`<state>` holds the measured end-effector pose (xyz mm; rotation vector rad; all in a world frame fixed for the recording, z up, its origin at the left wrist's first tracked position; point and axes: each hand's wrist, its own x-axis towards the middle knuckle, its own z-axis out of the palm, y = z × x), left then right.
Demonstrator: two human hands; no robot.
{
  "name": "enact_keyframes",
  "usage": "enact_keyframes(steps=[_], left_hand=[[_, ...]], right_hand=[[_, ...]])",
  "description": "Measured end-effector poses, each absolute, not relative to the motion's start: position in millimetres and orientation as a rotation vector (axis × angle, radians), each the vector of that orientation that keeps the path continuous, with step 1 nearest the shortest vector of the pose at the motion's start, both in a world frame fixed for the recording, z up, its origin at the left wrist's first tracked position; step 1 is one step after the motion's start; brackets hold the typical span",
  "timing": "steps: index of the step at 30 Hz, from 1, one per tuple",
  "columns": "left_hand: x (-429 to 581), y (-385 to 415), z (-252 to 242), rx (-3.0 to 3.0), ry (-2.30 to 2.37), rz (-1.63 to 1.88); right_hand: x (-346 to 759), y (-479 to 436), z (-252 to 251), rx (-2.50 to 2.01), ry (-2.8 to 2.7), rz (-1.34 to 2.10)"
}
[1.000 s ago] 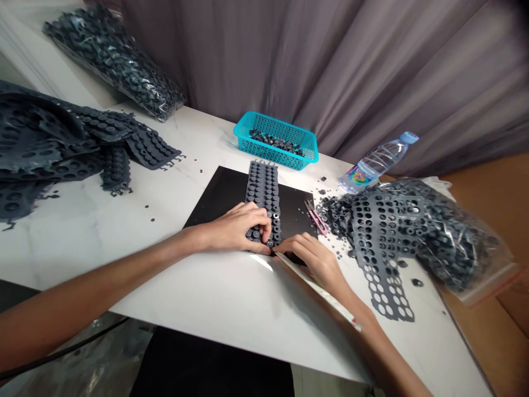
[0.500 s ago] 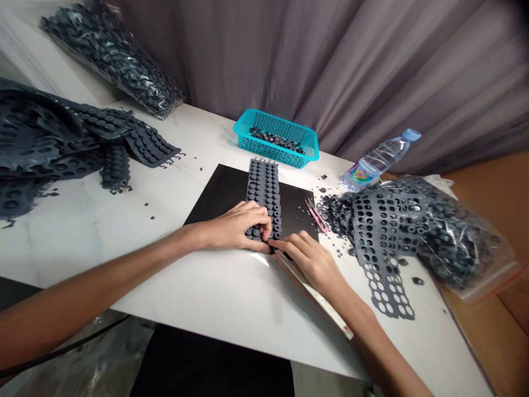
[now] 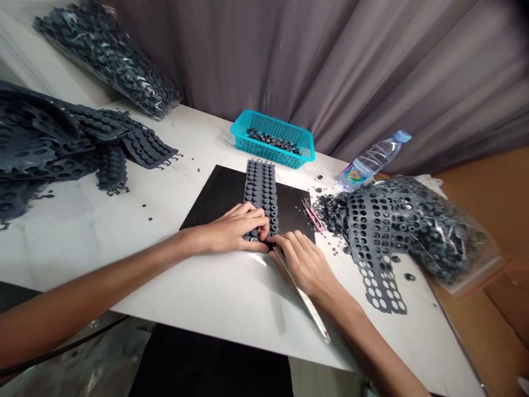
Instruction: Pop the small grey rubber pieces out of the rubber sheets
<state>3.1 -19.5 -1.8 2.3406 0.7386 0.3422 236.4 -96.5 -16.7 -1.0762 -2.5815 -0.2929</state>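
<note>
A dark grey molded rubber strip (image 3: 261, 184) with rows of round plugs lies on a black mat (image 3: 215, 193). My left hand (image 3: 239, 229) rests over its near end, fingers curled and thumb and fingertips gripping the strip's edge. Close beside it, my right hand (image 3: 303, 259) is closed round a long, thin white tool (image 3: 308, 306) with a red mark at its rear end. The tool's front tip meets the strip's near edge between my hands, mostly hidden by fingers, so its kind does not show.
Behind the mat stands a turquoise basket (image 3: 273, 153) of small black pieces. To the right are pink thread snips (image 3: 313, 215), a water bottle (image 3: 374, 160), a punched-out rubber sheet (image 3: 382, 275) and a filled plastic bag (image 3: 450, 248). Rubber sheets (image 3: 53, 143) and another filled bag (image 3: 111, 60) lie left.
The rear end of the white tool has swung left and down, so the tool stands at a steeper angle. My left hand keeps its place on the strip. The whole view has shifted slightly.
</note>
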Motion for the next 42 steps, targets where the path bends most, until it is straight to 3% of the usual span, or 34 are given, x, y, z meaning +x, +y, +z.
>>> enact_keyframes(steps=[10, 19, 36, 42], left_hand=[[2.1, -19.0, 2.4, 2.276, 0.742, 0.328], [-0.6, -15.7, -2.5, 2.316, 0.656, 0.396], [2.2, -14.4, -2.2, 2.295, 0.686, 0.379], [3.0, -15.2, -2.3, 2.306, 0.716, 0.384]], right_hand=[[257.8, -90.4, -11.9, -1.534, -1.896, 0.071], [256.9, -101.8, -0.9, -1.209, -2.230, 0.343], [245.2, -97.2, -7.7, -1.123, -2.427, 0.228], [244.3, -95.0, -15.0, -1.070, -2.520, -0.034]])
